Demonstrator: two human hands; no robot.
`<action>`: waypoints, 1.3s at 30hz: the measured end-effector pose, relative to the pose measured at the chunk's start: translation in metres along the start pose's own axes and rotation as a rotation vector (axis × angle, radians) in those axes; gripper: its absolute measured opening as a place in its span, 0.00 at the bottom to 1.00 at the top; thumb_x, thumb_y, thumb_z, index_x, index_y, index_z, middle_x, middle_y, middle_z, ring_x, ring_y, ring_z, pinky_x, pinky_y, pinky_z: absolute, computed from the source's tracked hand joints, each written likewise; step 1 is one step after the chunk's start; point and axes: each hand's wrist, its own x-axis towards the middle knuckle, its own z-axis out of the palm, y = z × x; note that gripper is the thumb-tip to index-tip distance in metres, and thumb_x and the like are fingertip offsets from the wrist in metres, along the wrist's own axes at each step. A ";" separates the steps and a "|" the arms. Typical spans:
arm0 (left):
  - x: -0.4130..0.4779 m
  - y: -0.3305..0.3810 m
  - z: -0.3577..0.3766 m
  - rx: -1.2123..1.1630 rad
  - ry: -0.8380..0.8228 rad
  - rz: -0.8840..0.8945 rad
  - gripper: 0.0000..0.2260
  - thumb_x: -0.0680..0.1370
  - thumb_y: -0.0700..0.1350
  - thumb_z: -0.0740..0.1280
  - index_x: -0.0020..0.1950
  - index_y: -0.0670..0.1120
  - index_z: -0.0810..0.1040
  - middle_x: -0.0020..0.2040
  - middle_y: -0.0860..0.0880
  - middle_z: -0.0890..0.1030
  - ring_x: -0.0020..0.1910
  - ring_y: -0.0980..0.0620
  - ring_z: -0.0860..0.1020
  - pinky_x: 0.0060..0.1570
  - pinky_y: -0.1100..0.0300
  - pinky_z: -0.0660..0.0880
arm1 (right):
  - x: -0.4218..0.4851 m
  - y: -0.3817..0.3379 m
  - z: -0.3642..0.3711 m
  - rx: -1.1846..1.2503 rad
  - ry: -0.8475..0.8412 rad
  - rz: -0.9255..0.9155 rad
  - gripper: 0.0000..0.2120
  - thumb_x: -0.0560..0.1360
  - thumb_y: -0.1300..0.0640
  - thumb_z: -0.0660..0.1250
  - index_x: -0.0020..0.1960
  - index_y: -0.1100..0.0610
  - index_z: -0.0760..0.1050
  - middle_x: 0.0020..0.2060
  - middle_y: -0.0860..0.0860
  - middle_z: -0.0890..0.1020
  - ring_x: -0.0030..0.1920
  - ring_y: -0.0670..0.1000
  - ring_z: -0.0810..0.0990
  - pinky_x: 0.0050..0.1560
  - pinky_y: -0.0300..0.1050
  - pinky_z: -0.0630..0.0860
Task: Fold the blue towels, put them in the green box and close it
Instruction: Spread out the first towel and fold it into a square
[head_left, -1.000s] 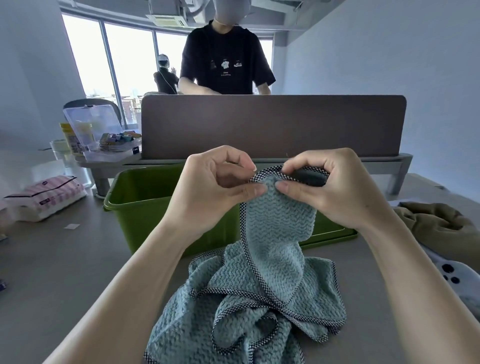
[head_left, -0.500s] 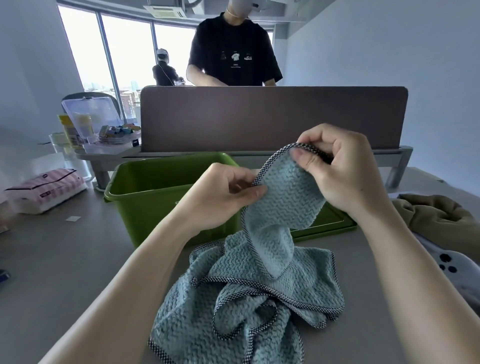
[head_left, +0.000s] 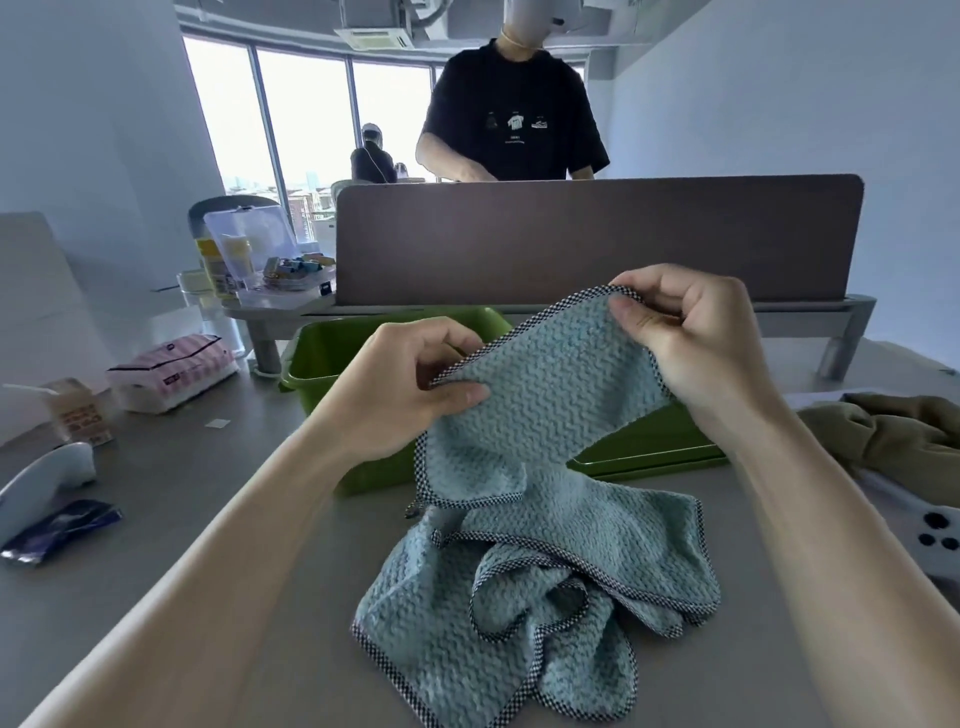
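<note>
A blue towel with a checkered hem is stretched in the air between my hands. My left hand pinches its hem low on the left. Higher on the right, my right hand pinches a corner. The towel's lower part hangs onto a crumpled heap of blue towels on the grey table. Behind the hands stands the open green box. Its green lid lies flat to the right of it, partly hidden by the towel and my right wrist.
A brown divider panel closes the far side; a person stands behind it. At the left lie a pink-striped tissue pack, a small carton, a white device and a dark wrapper. Olive cloth lies at the right.
My hands have drawn apart along the hem: the right one went up and to the right, the left one down and left. The towel's top edge is now spread out between them.
</note>
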 end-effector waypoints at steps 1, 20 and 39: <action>-0.006 -0.002 -0.010 0.054 0.008 -0.010 0.12 0.71 0.41 0.77 0.53 0.50 0.82 0.46 0.54 0.86 0.46 0.57 0.84 0.51 0.60 0.80 | -0.002 0.000 0.004 -0.015 -0.032 -0.004 0.11 0.74 0.64 0.72 0.43 0.47 0.81 0.36 0.40 0.85 0.41 0.39 0.83 0.46 0.34 0.77; -0.182 -0.105 -0.161 0.767 0.044 -0.386 0.06 0.70 0.44 0.73 0.43 0.55 0.85 0.36 0.57 0.78 0.40 0.51 0.75 0.43 0.59 0.68 | -0.060 -0.010 0.230 -0.144 -0.625 0.163 0.14 0.74 0.69 0.66 0.45 0.49 0.77 0.46 0.49 0.85 0.48 0.50 0.84 0.48 0.46 0.82; -0.208 -0.155 -0.113 0.484 -0.149 -0.172 0.09 0.62 0.45 0.62 0.40 0.54 0.76 0.42 0.55 0.81 0.44 0.52 0.80 0.46 0.54 0.76 | -0.103 0.052 0.159 -0.526 -0.810 0.147 0.15 0.71 0.67 0.69 0.38 0.46 0.77 0.47 0.48 0.86 0.51 0.49 0.83 0.56 0.49 0.79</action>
